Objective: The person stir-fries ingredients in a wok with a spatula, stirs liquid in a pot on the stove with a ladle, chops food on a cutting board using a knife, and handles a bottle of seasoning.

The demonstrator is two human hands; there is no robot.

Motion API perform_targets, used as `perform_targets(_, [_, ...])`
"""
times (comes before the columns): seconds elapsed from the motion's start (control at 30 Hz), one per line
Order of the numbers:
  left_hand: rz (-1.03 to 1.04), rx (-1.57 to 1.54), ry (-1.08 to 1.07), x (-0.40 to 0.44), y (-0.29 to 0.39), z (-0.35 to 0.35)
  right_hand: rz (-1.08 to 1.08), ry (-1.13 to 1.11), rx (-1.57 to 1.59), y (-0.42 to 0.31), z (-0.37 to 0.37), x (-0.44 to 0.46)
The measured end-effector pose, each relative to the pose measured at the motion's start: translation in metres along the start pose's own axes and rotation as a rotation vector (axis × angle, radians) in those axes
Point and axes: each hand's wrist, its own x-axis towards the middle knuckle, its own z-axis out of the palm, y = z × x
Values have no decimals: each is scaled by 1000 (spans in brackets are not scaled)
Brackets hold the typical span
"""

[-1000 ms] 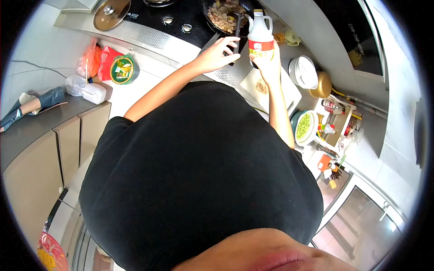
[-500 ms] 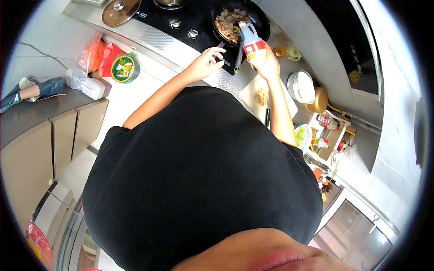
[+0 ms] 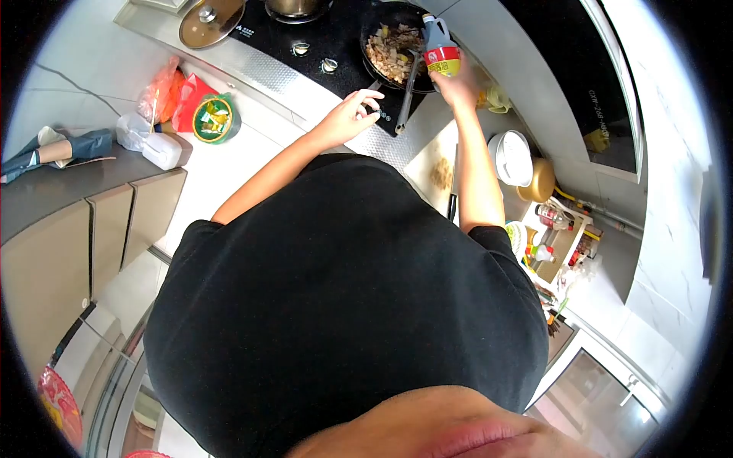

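Observation:
My right hand (image 3: 458, 88) is wrapped round a soy sauce bottle (image 3: 442, 62) with a red and yellow label and dark contents. The bottle's neck points up at the right rim of a black frying pan (image 3: 365, 52). Inside the pan lie chopped, browned food pieces (image 3: 388, 59), with darker patches towards the back. A spatula (image 3: 408, 95) leans out of the pan towards me. My left hand (image 3: 353, 118) hovers by the pan's handle, fingers apart, holding nothing.
On the black cooktop (image 3: 286, 65) stands a steel pot (image 3: 299, 9); a glass lid (image 3: 211, 21) lies at left. A cutting board (image 3: 434, 164) with a knife (image 3: 453, 195), white bowls (image 3: 511, 158) and a golden pot (image 3: 538, 181) sit at right. A green bin (image 3: 217, 120) is left below the counter.
My right hand has shifted right and the bottle is more upright, moved from over the pan to its right rim. Darker patches show on the food. My left hand stays near the handle.

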Motion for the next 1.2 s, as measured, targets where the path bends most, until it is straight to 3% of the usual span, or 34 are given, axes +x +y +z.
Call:
perform_targets(0.23, [13,-9,6,6,-1,2,145,130,-62,7,-33,-15])
perform_targets(0.47, [29,-40,-30,14,-3,5,229,99,-91,27,-47,-50])
perform_targets(0.77, [42,-51,-48,16,0,3,121,282,150,52,-13,-79])
perform_targets(0.9, [23,-68,-39,13,0,2,61,251,248,30,-18,-89])
perform_targets(1.0, [20,-76,-31,13,-1,0,45,95,371,21,-18,-94])
perform_targets(1.07, [27,-74,-24,13,-1,0,-20,126,166,0,-25,-103])
perform_targets(1.2, [34,-82,-18,12,-1,-1,2,36,78,-12,-23,-106])
